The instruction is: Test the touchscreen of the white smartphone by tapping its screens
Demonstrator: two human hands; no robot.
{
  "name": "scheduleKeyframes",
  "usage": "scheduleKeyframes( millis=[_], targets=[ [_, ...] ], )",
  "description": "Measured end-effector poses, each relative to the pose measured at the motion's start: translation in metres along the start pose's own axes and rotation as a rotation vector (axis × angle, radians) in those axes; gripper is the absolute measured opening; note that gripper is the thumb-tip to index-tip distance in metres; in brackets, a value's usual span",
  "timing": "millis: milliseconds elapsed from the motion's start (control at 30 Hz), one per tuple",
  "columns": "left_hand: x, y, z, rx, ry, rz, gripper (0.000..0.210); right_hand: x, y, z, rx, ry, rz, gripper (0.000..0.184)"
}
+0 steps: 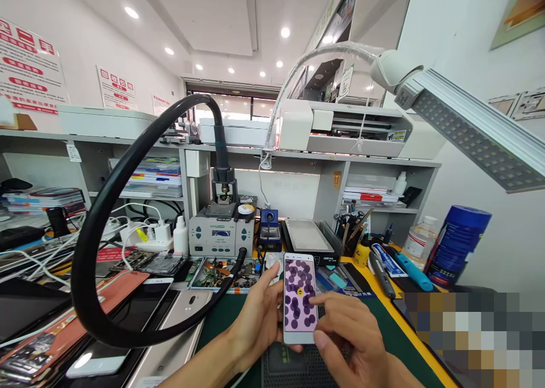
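Over the dark green mat (230, 325) at the front of the bench, we have a white phone (300, 300) held upright, its screen lit pink, scattered with dark purple discs and a small yellow spot near the middle. Left hand (266, 308) on the job here: thumb up along the phone's left edge, fingers wrapped behind, tips peeping out under the bottom edge, a firm clasp. And across from it, right hand (355, 325), half curled, not gripping, index finger stretched to the right side of the screen, thumb by the lower right corner; whether either tip actually presses, I cannot tell. Beneath them lies a black textured pad (306, 374). Look left: a thick black hose (83, 251) loops in a great arc in front of the grey hot-air station (221, 234), with a white bottle (180, 237) standing just beside that unit and a gold phone (181, 325) lying face down closer in. Behind the hands, a parts tray (196, 275) loaded with small boards and a flat heating plate (309, 236). Out right, a yellow bottle (361, 253), a teal tool (413, 271) and a tall blue canister (460, 246), all under the angled LED lamp (481, 132).
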State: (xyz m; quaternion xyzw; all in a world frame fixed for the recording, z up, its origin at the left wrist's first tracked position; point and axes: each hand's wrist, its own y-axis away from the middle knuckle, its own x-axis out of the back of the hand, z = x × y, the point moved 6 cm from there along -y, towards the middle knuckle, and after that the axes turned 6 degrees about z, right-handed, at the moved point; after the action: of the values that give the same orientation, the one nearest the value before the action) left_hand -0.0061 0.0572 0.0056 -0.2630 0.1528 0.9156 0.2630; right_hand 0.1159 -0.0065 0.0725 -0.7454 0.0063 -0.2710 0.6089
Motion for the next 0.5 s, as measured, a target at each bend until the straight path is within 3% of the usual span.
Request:
scheduleKeyframes(
  millis=[133,267,367,500],
  targets=[
    [-0.001,0.001,0.001,0.002,0.020,-0.005,0.069,0.001,-0.006,0.003,0.009,0.065,-0.012,0.012],
    [-0.004,0.004,0.001,0.013,0.050,-0.007,0.067,-0.005,-0.007,0.010,-0.013,0.167,-0.148,0.030],
    [-0.002,0.004,0.002,0.024,0.077,0.012,0.067,-0.010,0.003,0.007,0.002,0.046,-0.196,0.019],
    [0.002,0.001,0.002,0.023,0.087,0.026,0.066,-0.008,0.012,0.003,0.008,-0.033,-0.105,0.008]
  ],
)
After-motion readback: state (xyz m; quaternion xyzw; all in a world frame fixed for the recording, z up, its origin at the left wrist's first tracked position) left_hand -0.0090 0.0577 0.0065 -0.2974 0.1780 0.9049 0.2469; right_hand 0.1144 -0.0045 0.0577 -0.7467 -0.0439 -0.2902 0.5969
